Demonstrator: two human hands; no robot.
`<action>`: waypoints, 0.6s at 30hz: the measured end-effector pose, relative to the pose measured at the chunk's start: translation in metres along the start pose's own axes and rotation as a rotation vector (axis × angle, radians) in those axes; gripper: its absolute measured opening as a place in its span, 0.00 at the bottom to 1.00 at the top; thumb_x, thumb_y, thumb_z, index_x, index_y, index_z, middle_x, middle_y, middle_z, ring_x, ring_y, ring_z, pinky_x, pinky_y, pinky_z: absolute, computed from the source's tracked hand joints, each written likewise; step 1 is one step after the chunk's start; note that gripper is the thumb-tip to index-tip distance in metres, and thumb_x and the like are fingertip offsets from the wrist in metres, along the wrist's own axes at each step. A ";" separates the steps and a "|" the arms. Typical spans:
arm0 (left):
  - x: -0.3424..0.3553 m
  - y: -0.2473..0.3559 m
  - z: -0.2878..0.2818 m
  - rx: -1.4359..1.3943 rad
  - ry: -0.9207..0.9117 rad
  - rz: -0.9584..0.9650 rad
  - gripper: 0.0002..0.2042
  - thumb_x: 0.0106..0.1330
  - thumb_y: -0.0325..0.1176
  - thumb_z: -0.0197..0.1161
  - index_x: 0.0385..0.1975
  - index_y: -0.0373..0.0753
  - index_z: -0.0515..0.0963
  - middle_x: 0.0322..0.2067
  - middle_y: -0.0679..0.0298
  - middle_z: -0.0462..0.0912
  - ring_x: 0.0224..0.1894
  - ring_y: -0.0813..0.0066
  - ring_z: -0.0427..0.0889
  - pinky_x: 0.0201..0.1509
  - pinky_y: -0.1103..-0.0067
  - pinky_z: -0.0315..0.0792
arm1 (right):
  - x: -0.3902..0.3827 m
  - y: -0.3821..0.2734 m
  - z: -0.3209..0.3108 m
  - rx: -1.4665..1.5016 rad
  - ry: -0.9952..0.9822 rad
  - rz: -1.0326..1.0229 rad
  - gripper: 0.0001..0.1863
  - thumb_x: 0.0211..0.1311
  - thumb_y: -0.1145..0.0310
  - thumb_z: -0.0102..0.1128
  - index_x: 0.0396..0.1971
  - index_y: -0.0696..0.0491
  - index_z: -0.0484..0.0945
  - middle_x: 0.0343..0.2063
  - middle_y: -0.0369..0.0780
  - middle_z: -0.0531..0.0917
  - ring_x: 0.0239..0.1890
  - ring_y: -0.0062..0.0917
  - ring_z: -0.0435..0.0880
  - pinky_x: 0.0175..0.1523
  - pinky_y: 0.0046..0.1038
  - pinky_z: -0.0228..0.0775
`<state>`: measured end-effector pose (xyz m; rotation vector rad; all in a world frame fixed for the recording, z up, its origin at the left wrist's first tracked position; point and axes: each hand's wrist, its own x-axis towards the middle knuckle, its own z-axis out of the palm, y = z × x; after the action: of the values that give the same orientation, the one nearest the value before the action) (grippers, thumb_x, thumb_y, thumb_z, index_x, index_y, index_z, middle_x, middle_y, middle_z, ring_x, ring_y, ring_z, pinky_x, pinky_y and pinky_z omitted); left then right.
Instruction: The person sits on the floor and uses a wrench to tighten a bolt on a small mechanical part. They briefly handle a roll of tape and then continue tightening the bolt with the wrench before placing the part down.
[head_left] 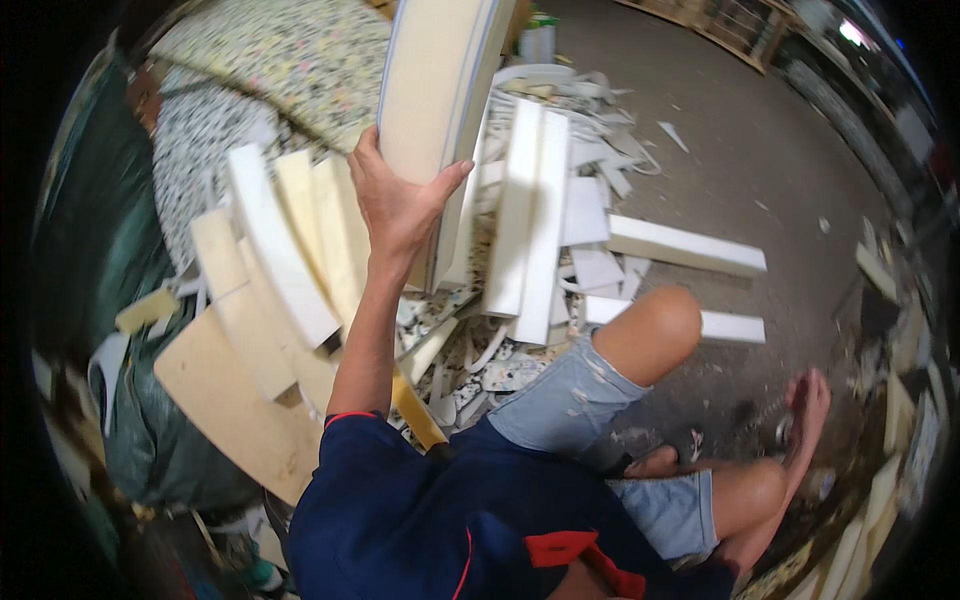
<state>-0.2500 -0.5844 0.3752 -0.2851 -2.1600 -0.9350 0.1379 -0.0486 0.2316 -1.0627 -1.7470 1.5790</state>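
Note:
My left hand point(400, 205) is raised in front of me, gripping the lower end of a long cream foam block point(430, 90) with blue lines along its edges. The thumb presses one side of the block and the fingers wrap round the other; its top runs out of view. Well off to the right, beyond my bent knee, my right hand point(808, 395) hangs near the floor. Its fingers look loosely stretched, slightly blurred, and nothing shows in them. Beneath the raised block, two white foam strips point(528, 215) lie side by side on a heap of offcuts.
Speckled foam sheets point(280, 60) lie at the far left. More foam strips point(280, 245) lean nearby, beside a tan board point(235, 400) and a dark green sack point(165, 430). Two white bars point(686, 246) rest on the grey floor point(740, 150). Scraps point(885, 500) line the right side.

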 end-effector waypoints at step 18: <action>-0.100 0.270 0.284 -1.504 -1.157 -0.558 0.46 0.60 0.58 0.71 0.61 0.24 0.57 0.52 0.43 0.74 0.53 0.54 0.80 0.49 0.58 0.82 | 0.022 -0.125 0.141 -0.207 -0.299 -0.404 0.51 0.56 0.53 0.71 0.72 0.64 0.55 0.60 0.53 0.75 0.56 0.34 0.80 0.58 0.30 0.73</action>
<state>-0.2129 -0.1855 0.3202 -1.1663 -1.8420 -3.2152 -0.0139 -0.1064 0.3300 -0.5256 -2.1986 1.3718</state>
